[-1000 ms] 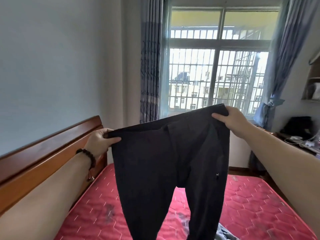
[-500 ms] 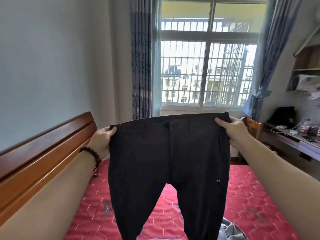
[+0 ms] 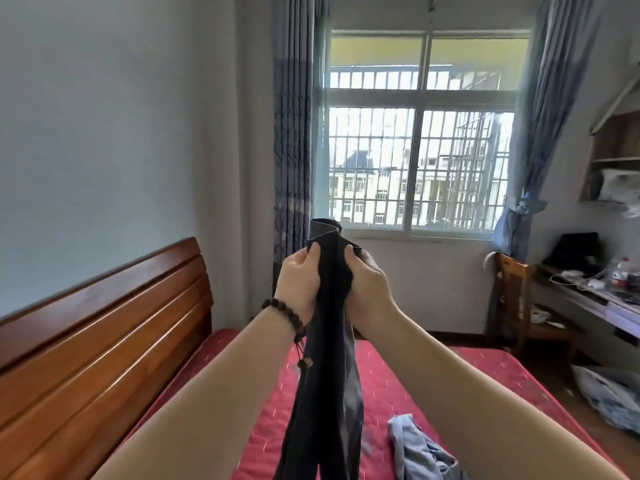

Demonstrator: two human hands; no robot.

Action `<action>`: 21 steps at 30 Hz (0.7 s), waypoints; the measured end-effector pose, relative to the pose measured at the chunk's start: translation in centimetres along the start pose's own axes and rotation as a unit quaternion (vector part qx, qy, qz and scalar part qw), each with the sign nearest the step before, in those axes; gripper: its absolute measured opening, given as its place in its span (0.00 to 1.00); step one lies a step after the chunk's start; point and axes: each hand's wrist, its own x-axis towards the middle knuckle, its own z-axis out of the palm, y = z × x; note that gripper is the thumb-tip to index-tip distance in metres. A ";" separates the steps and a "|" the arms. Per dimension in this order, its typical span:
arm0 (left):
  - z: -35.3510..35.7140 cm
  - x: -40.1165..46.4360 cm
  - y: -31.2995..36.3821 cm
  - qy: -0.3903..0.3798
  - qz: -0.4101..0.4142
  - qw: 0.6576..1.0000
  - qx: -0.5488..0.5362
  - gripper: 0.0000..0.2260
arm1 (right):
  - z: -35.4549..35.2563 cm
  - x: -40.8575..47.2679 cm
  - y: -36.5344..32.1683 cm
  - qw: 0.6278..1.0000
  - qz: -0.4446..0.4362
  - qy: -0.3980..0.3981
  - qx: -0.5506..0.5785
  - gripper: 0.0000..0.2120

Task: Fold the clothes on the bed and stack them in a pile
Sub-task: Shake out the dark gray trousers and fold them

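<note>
Bed (image 3: 398, 375), red quilted mattress, served as the landmark; its wooden headboard (image 3: 104, 327) ran along its left side. Beyond the bed's far end stood a barred window (image 3: 422, 168) flanked by blue curtains (image 3: 294, 150). To the right of the bed were a desk (image 3: 588, 299) and a wooden chair (image 3: 512, 289).

Black trousers (image 3: 325, 393) hung above the bed, folded lengthwise into a narrow strip, the legs trailing down out of view at the bottom edge. I held them up at the waistband with both hands side by side. My left hand (image 3: 299, 282) pinched the left of the waistband, thumb on the near face, fingers behind the cloth. My right hand (image 3: 367, 285) gripped the right of the waistband likewise, thumb in front.

A light blue garment (image 3: 415, 448) lay crumpled on the bed's near part, just right of the hanging trousers. A dark bead bracelet (image 3: 284, 310) circled my left wrist.
</note>
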 end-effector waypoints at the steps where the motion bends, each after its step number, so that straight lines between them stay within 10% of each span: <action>1: 0.7 -1.0 0.3 -0.007 0.009 1.000 0.010 0.16 | 0.2 -1.0 -0.5 1.000 0.016 -0.022 0.014 0.16; 9: 0.7 -7.5 3.1 -0.040 0.070 0.996 0.045 0.07 | -1.8 -7.1 -5.4 0.975 -0.066 -0.125 -0.171 0.10; 15: 0.0 -11.9 7.8 -0.102 0.115 0.984 0.091 0.07 | -3.4 -8.9 -12.0 0.747 -0.290 -0.180 -0.571 0.37; 21: -0.4 -15.8 10.5 -0.108 0.137 0.976 0.132 0.10 | -0.7 -10.4 -15.7 0.679 -0.233 -0.288 -0.633 0.15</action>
